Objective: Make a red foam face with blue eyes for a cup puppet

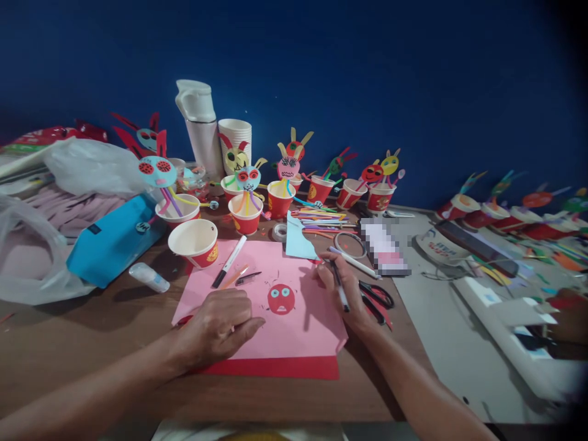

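Note:
My right hand (342, 285) grips a dark pen with a pale end (340, 286) over the right side of a pink paper sheet (206, 337). My left hand (228, 321) rests on the sheet's left part, its fingers curled in and the thumb stretched out, with nothing seen in it. Between the hands lies a red paper circle (281, 300) with two blue-ringed eyes and a pale mouth. A black-and-white marker (229, 262), an orange pen (234, 277) and a small black pen (248, 278) lie further up the sheet. Red paper (275, 369) shows beneath its near edge.
An empty paper cup (193, 242) stands at the sheet's far left. Behind are several cups with paper-faced figures (245, 214). Black scissors (376, 300), a light-blue paper piece (299, 240) and a phone (384, 246) lie nearby. A blue pouch (110, 239) lies left; a jug (202, 135) stands behind.

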`<control>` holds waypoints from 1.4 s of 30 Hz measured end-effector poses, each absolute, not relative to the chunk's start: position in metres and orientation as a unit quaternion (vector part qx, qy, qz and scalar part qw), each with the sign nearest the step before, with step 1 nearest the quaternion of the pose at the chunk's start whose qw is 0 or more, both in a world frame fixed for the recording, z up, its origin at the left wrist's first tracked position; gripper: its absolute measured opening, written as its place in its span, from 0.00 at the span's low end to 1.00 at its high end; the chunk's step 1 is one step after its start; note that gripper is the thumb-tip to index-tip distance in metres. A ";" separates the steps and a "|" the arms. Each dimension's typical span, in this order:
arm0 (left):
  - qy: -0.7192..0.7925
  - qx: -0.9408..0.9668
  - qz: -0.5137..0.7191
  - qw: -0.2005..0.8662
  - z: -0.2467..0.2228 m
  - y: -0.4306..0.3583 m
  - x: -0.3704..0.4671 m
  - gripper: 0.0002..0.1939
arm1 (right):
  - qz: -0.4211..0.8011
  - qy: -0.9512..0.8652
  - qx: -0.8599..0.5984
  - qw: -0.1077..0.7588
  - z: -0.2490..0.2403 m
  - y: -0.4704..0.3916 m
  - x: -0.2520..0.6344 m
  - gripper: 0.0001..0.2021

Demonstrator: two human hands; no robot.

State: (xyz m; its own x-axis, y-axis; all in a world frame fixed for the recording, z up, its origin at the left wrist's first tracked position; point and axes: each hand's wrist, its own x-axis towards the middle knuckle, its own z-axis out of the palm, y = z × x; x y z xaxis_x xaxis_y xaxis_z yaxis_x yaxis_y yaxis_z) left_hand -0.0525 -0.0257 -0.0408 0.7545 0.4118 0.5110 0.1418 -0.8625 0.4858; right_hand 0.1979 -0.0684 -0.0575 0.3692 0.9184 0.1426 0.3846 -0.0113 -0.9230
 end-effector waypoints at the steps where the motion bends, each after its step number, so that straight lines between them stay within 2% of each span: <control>1: 0.149 0.914 0.312 0.212 -0.041 -0.026 -0.052 0.17 | 0.269 -0.495 -0.658 0.499 -0.058 -0.068 0.197 0.12; 6: 0.139 0.930 0.280 0.196 -0.042 -0.024 -0.051 0.15 | 0.278 -0.493 -0.662 0.490 -0.060 -0.066 0.196 0.11; 12: 0.138 0.934 0.240 0.225 -0.042 -0.023 -0.051 0.11 | 0.288 -0.491 -0.630 0.527 -0.074 -0.064 0.197 0.11; 15: 0.136 0.931 0.245 0.235 -0.041 -0.023 -0.050 0.10 | 0.265 -0.518 -0.639 0.503 -0.078 -0.065 0.198 0.12; 20: 0.131 0.932 0.252 0.227 -0.041 -0.021 -0.051 0.11 | 0.158 -0.615 -0.658 0.406 -0.074 -0.068 0.206 0.15; 25: 0.135 0.929 0.258 0.231 -0.041 -0.021 -0.052 0.11 | 0.017 -0.709 -0.663 0.239 -0.060 -0.071 0.214 0.20; 27: 0.136 0.923 0.274 0.233 -0.042 -0.022 -0.051 0.09 | -0.054 -0.700 -0.692 0.168 -0.055 -0.073 0.216 0.21; 30: 0.145 0.921 0.293 0.212 -0.044 -0.025 -0.048 0.03 | -0.096 -0.673 -0.722 0.126 -0.051 -0.074 0.217 0.23; 36: 0.170 0.946 0.251 0.115 -0.048 -0.028 -0.045 0.13 | -0.052 -0.688 -0.711 0.136 -0.054 -0.074 0.216 0.25; 42: 0.172 0.949 0.237 0.117 -0.045 -0.028 -0.045 0.14 | 0.147 -0.687 -0.679 0.213 -0.046 -0.079 0.220 0.33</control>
